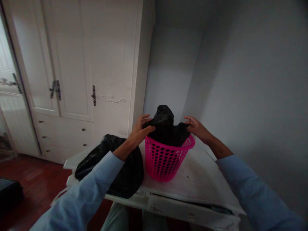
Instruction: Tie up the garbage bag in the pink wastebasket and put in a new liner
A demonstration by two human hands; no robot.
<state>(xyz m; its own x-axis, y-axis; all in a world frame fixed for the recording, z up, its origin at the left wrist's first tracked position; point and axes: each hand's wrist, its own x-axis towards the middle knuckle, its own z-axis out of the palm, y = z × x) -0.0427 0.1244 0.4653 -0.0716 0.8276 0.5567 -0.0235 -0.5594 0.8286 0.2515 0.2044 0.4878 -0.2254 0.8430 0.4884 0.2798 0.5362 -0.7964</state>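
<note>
A pink plastic basket (166, 163) with rows of holes stands upright on a white table. Inside it sits a black plastic bag (165, 123), bunched up and rising above the rim; its dark film shows through the holes. At the rim's left side my left hand (141, 130) pinches the bag's edge between thumb and fingers. Over the right side, my right hand (194, 128) grips another part of the same bag with its fingertips. Beside the basket on the left lies a second, filled-looking black bag (127, 176), partly hidden behind my left forearm.
The white table (204, 179) has worn edges and a slightly gaping drawer (190, 208) at its front. A white wardrobe (113, 64) stands behind to the left. A grey wall (252, 80) borders the right side. A dark object (11, 192) lies on the reddish floor.
</note>
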